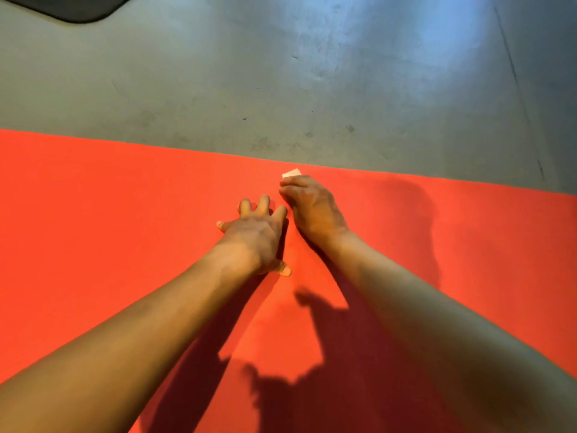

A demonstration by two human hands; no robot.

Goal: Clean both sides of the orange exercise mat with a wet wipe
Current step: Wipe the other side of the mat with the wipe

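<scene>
The orange exercise mat (109, 229) is being wiped near its far edge, the wet wipe (292, 173) clasped by the right grip (309, 207), the left grip (256, 235) splayed flat. A firm sweep is probably needed next.

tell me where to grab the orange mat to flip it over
Probably the far long edge of the orange mat, coming from the floor side and sliding under it. The mat lies flat, and that straight edge is the only one in view. The left hand, spread flat on it, is free; the right hand holds the wet wipe.
</scene>
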